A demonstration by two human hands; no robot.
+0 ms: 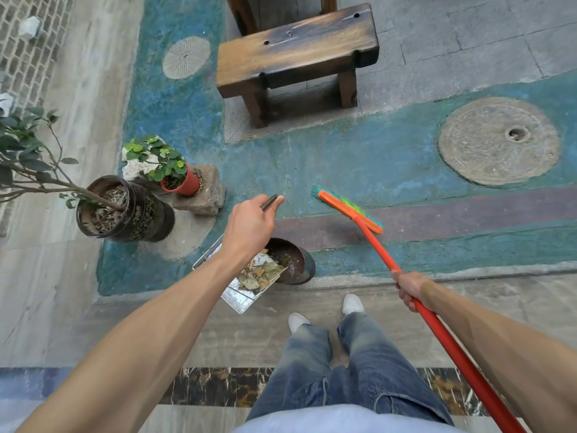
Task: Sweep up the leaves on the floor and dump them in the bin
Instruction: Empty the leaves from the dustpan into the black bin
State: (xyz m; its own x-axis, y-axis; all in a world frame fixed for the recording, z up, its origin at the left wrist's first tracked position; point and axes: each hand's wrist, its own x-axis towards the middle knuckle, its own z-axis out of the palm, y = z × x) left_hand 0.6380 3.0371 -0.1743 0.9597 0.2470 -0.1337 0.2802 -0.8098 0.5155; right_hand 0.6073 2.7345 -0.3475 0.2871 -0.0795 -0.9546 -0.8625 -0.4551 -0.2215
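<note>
Left hand (249, 225) is gripping the dustpan (246, 287) handle, tipping leaves (259, 273) against the bin (293, 260); right hand (410, 287) is clasping the broom (374, 235).

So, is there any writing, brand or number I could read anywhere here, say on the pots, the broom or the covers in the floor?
None readable. The dark pot bears only gold ornament, no clear letters. The round covers show patterns only.
</note>
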